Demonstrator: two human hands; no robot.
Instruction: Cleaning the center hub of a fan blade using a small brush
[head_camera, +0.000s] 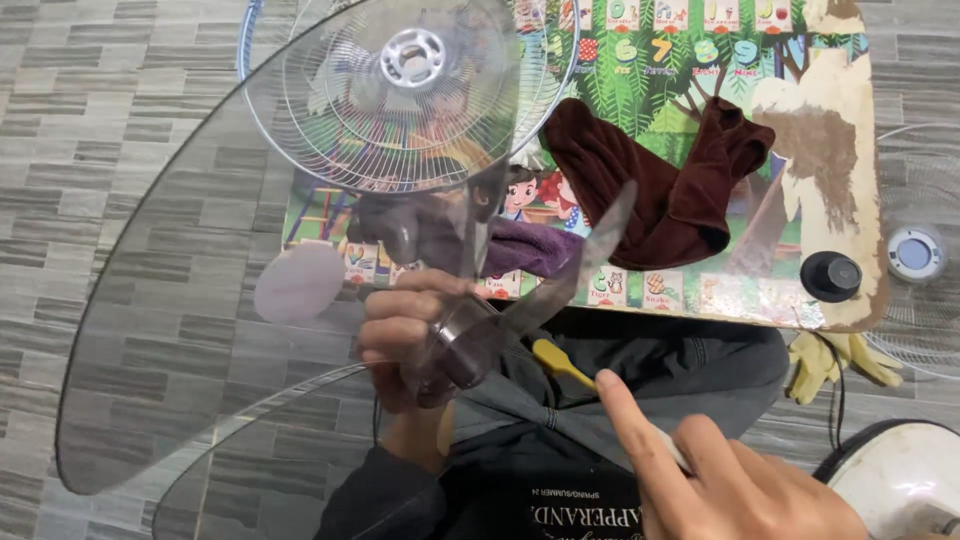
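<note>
My left hand (400, 335) grips the hub of a clear grey plastic fan blade (200, 300), held up over my lap; its big blades spread to the left and upward. My right hand (710, 480) holds a small brush with a yellow head (556, 360), its tip pointing at the blade's hub (468, 345). A purple cloth (530, 248) lies just behind the hub on a low table.
A low table (850, 150) with a colourful picture chart holds a white wire fan grille (410, 100), a dark red cloth (660, 185) and a black knob (830, 275). Another grille with a round centre (915, 255) lies right, yellow gloves (835, 360) beside it, the fan's white base (900, 480) below.
</note>
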